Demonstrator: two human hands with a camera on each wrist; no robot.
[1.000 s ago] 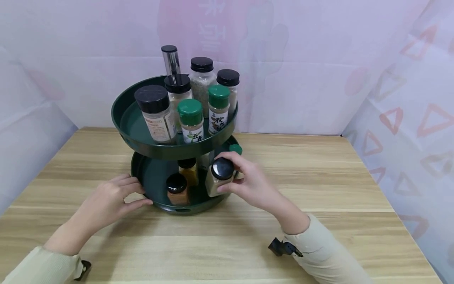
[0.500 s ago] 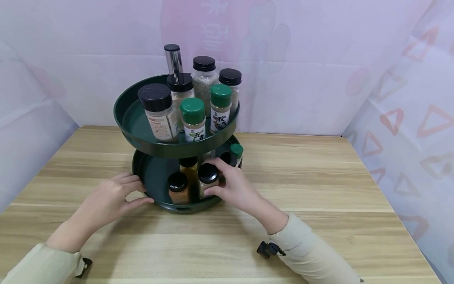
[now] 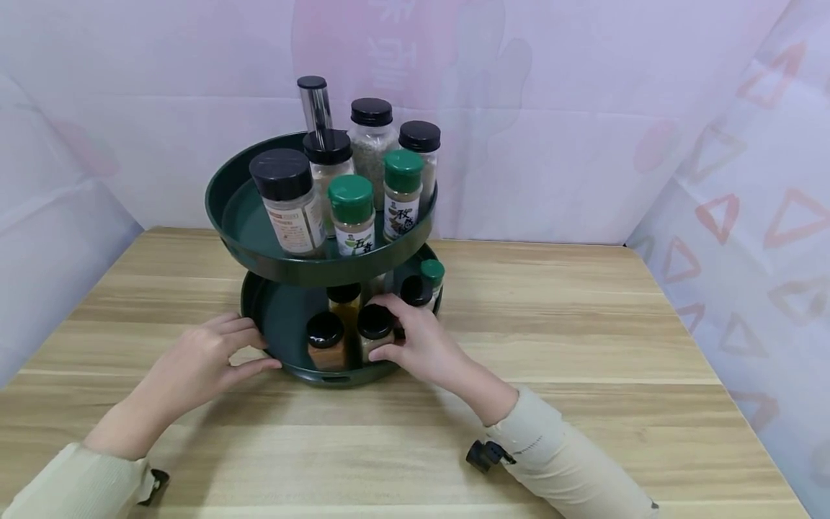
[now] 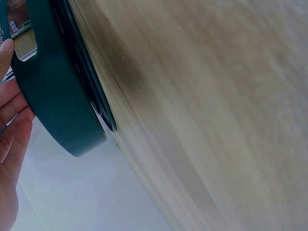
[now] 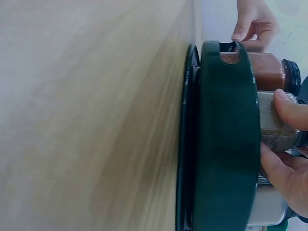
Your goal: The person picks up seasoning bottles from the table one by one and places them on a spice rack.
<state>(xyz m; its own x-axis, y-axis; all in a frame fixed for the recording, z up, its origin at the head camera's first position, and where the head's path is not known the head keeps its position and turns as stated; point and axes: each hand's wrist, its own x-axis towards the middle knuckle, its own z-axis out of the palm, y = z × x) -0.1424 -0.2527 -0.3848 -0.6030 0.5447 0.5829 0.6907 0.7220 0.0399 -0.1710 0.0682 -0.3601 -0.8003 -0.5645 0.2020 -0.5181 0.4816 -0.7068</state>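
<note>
A dark green two-tier spice rack [image 3: 311, 272] stands on the wooden table. In its lower tray, my right hand [image 3: 424, 342] holds a square spice jar [image 5: 276, 113] with a black lid and beige contents between thumb and fingers. The jar is upright near the front rim, beside a jar of orange-brown powder [image 3: 327, 355]. A jar with yellow contents [image 3: 347, 310] is just behind them. At the left, my left hand [image 3: 204, 360] grips the lower tray [image 3: 279, 310] by its rim, with the thumb toward the front.
On the upper tier, several jars crowd together, among them a large black-lidded shaker [image 3: 288, 205] and green-capped bottles [image 3: 352, 213]. A black-lidded jar [image 3: 416, 290] and a green-capped bottle [image 3: 432, 272] occupy the lower tray's right side. The upper tray overhangs the lower one.
My right hand has carried the beige jar left and down into the lower tray, where it has gone from tilted to upright. My left hand has kept its place on the rim.
</note>
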